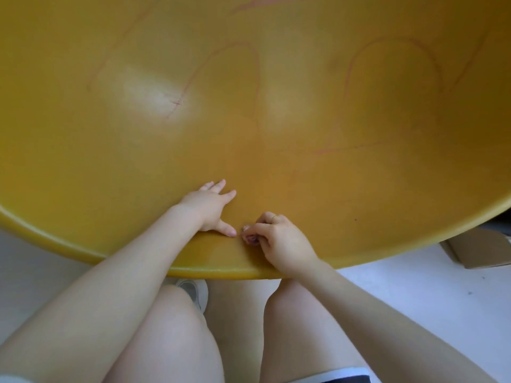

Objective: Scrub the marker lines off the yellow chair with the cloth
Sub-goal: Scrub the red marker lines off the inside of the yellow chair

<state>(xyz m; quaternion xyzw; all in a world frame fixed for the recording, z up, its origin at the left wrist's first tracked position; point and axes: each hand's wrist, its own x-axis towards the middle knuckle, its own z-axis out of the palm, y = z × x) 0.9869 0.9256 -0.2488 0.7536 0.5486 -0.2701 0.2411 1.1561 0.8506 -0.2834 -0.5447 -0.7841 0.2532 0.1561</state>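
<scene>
Right hand [279, 241] near the front edge of the yellow chair [83, 150], fingers curled round a small wad, apparently the cloth [250, 239]. Left hand [210, 208] lies flat with fingers spread, just beside it. The marker lines [249, 67] lie farther in, toward the chair's far edge, well apart from both hands; the nearest faint streak lies toward the right.

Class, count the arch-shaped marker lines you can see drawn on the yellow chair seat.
2. One arch sits near the middle of the yellow chair; the other arch sits toward the right. Other fainter marks are not arches; more may lie outside the view.
</scene>
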